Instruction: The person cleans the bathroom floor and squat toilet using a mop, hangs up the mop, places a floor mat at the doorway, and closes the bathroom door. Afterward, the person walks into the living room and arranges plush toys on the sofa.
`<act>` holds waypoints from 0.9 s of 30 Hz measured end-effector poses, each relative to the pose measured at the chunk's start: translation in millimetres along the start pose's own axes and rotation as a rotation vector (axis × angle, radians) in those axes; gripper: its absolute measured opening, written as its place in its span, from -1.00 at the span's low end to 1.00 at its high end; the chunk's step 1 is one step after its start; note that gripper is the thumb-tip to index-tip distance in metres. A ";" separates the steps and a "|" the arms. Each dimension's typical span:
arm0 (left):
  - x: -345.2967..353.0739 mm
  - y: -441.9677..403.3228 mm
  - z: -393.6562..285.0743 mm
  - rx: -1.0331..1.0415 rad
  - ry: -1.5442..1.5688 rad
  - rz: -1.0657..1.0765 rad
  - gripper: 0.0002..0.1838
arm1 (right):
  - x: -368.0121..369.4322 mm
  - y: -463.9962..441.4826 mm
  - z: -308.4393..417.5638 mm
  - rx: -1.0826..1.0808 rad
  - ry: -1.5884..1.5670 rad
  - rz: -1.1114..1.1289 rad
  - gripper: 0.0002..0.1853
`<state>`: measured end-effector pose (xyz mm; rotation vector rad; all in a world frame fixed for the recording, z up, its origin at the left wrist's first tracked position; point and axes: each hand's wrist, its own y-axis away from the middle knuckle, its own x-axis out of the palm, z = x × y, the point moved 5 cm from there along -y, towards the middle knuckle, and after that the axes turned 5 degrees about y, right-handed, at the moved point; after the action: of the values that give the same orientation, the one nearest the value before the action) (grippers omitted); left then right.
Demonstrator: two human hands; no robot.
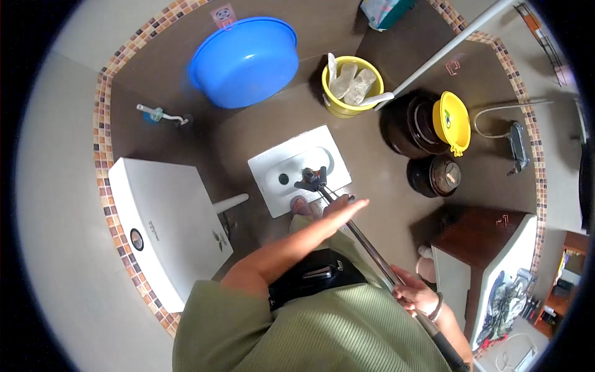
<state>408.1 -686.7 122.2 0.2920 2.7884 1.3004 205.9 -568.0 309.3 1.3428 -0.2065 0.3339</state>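
Observation:
A long metal mop pole (370,247) slants across the view, with its dark folded head (310,178) over the white squat toilet (268,162) in the floor. My left hand (338,211) is on the upper fittings near the head, by a small dark lever end. One digit sticks out to the right; the others are partly hidden. Lower down, my right hand (414,292) wraps around the pole, whose dark grip runs past my right forearm. One of my feet (300,204) shows at the toilet's near edge.
A white cistern (176,214) stands left. Behind are a blue basin (248,65) and a yellow bucket (339,110) holding pale cloth-like items. Dark jars (401,127), a yellow bowl (455,124) and a brown-sided cabinet (483,239) stand right. A white pole (443,53) leans by the bucket.

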 end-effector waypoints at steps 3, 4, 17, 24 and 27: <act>6.3 -1.9 3.3 -0.010 -0.058 -0.029 -0.26 | 2.4 -5.1 6.6 -0.003 0.004 0.030 -0.31; 11.4 -10.3 14.2 -0.017 0.047 0.002 -0.28 | 9.5 -8.4 12.6 0.024 0.088 0.028 -0.27; -3.5 -50.7 44.0 0.027 0.072 -0.071 -0.32 | 12.8 -24.3 21.1 -0.008 0.082 0.068 -0.28; -150.4 -66.8 3.5 0.285 -0.622 -0.479 -0.30 | 18.1 72.9 76.4 0.025 -0.051 0.211 -0.29; -157.2 -73.9 7.5 0.265 -0.626 -0.492 -0.24 | 44.4 98.1 94.2 0.019 -0.098 0.198 -0.29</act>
<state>552.1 -757.6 55.7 0.0053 2.2733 0.5947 217.0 -636.0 434.6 1.3613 -0.4203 0.4371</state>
